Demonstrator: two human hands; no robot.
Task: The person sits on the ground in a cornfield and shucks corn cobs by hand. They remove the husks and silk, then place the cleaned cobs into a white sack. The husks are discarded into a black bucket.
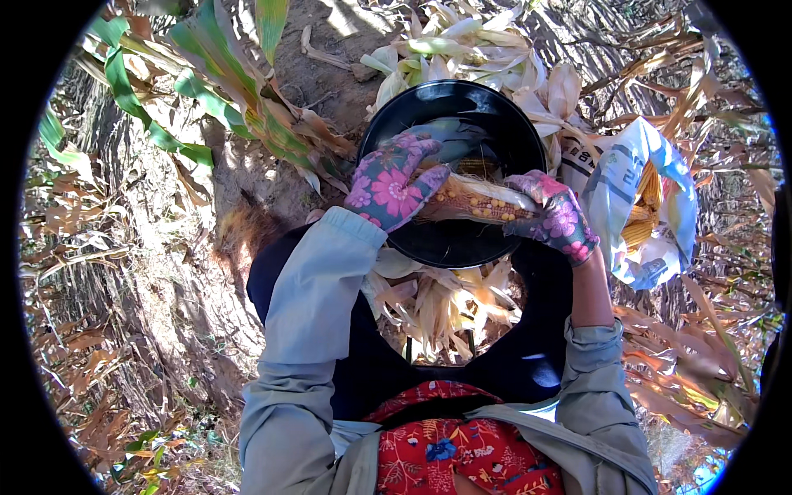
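Between my two gloved hands lies an ear of corn [472, 203], held sideways over a black bucket [444, 252]. Its yellow kernels are sparse and patchy, and some pale silk clings to it. My left hand [396, 181], in a grey glove with pink flowers, is closed around the left end. On the right end, my right hand [554, 216] grips with its fingers curled, in a matching glove. Inside the bucket, behind the ear, some yellow corn shows in shadow; the left hand and the ear hide part of it.
To the right stands a white woven bag [609, 188] with its mouth spread, holding several yellow ears [647, 198]. Pale husks [466, 51] are heaped beyond the bucket, and more husks [441, 315] lie between my knees. Green corn leaves [216, 66] reach in from the left.
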